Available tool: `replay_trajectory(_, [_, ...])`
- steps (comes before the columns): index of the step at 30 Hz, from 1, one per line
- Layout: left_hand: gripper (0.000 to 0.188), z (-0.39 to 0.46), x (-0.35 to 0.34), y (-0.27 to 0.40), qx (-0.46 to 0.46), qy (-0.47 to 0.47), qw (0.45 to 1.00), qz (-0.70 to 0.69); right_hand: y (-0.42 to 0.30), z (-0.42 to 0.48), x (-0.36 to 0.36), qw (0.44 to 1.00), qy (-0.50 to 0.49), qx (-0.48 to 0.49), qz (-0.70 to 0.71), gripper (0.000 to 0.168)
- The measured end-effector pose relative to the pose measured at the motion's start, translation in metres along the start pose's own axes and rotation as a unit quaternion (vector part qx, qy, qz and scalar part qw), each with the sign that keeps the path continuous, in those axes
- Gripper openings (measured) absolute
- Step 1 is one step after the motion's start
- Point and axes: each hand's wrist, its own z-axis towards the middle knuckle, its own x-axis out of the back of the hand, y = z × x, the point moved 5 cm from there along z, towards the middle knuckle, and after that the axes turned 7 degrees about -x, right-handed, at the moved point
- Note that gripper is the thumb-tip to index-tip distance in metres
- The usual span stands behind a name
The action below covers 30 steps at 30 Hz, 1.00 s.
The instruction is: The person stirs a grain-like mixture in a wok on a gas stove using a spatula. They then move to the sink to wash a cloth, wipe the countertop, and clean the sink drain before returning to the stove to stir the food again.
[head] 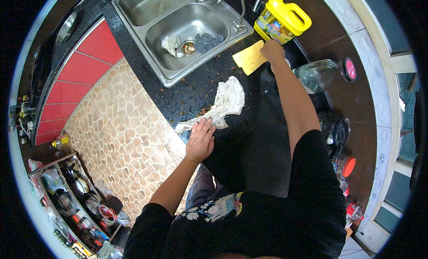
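On the black countertop (187,98) a crumpled white cloth (230,97) lies beside brown food scraps (204,110). My left hand (200,140) rests on the cloth's lower edge near the counter's front edge, fingers extended; whether it grips the cloth is not clear. My right hand (273,51) is closed around one end of a yellow scalloped-edge cloth or sponge sheet (250,57), just below a yellow detergent jug (282,20). More crumbs are scattered between the white cloth and the sink.
The double steel sink (187,35) holds a whitish rag (171,45), a grey mesh scrubber (209,42) and scraps in the drain. A glass jar (316,75) lies or stands right of my right forearm, with more jars (342,165) along the wall. A crowded shelf (72,198) stands lower left.
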Motion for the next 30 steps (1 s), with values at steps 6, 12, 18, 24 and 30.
replay_trajectory(6, [0.045,-0.005,0.004,0.001,0.019,-0.010,1.000,-0.022,-0.028,-0.098,0.104,0.966,0.031,0.221,0.128,0.027])
replay_trajectory(12, [0.040,0.004,0.001,0.006,0.013,-0.027,1.000,0.006,-0.101,-0.150,0.120,0.921,0.197,0.269,0.199,0.015])
replay_trajectory(18, [0.039,0.003,-0.002,0.006,0.012,-0.029,0.999,0.039,-0.174,-0.141,0.033,0.888,0.063,0.258,0.375,0.021])
replay_trajectory(24, [0.042,-0.001,0.001,0.005,0.025,-0.039,0.999,0.016,-0.114,-0.112,0.038,0.744,-0.125,0.148,0.639,0.019])
replay_trajectory(30, [0.041,0.004,0.002,0.007,0.012,-0.027,1.000,0.003,-0.007,-0.017,0.006,0.883,-0.056,0.018,0.466,0.022])
